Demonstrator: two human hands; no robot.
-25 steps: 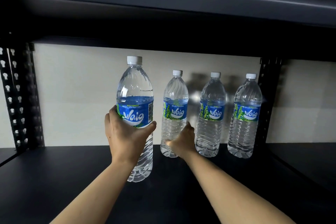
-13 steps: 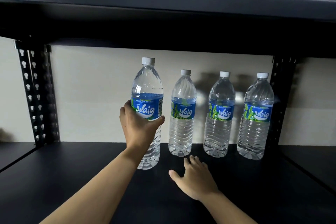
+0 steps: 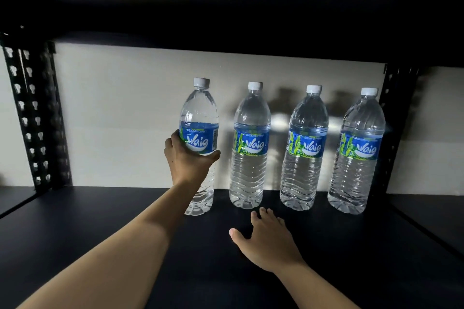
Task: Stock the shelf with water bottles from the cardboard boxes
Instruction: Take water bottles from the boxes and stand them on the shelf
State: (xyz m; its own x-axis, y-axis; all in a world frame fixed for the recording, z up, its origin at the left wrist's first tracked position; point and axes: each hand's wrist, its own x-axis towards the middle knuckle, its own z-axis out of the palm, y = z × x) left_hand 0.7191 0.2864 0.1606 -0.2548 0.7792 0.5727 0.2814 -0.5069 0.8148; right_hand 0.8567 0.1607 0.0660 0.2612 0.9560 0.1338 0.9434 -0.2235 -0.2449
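While gripping the held bottle [image 3: 199, 118] round the lower edge of its blue label, holds it upright with the left hand [image 3: 188, 160], thumb on the near right side, fingers curled behind. Has it at the left end of a row on the dark shelf [image 3: 100, 233], base a touch nearer the front edge than the others; cannot tell whether that base rests on the board or hangs just above it. Leaves a narrow gap to the second bottle [image 3: 251, 148], with similar gaps on to the third bottle [image 3: 305, 150] and the fourth bottle [image 3: 357, 153], all three upright, white caps on, close to the pale back wall [image 3: 120, 113]. Puts the fourth bottle just beside the right perforated upright [image 3: 394, 120], crowding that side. Offers a wide stretch of open board left of the held bottle, as far as the left perforated upright [image 3: 32, 118]. Spreads the right hand [image 3: 266, 241] relaxed, palm down, grasping nothing, low over the shelf in front of the second and third bottles, fingertips near their bases but apart from them; cannot tell whether the palm touches the board. Shows headroom between the caps and the underside of the upper shelf [image 3: 226, 7].
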